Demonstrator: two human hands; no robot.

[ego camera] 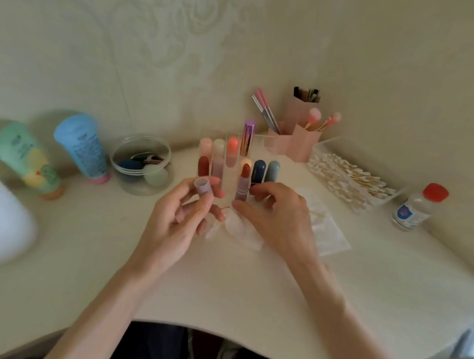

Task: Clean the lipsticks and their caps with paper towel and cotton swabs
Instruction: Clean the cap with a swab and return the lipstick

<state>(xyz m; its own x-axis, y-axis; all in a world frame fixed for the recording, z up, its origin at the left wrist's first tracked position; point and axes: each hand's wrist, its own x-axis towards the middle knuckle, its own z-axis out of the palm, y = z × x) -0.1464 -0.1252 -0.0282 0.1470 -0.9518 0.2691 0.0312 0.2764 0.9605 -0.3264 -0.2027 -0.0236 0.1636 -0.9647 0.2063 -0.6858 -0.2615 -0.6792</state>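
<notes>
- Left grip [181, 220] pinches a round lilac cap [202, 186], open end up
- Right grip [278, 215] holds the lilac lipstick [242, 185] upright, red tip bare
- Crumpled paper towel [243, 233] lies on the worktop [219, 293] below

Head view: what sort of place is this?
Probably a home makeup table against a wall: a clear organizer of lipsticks, pink holders with makeup brushes, and a tray of cotton swabs. The left hand holds a lilac cap, the right hand an open lipstick.
</notes>
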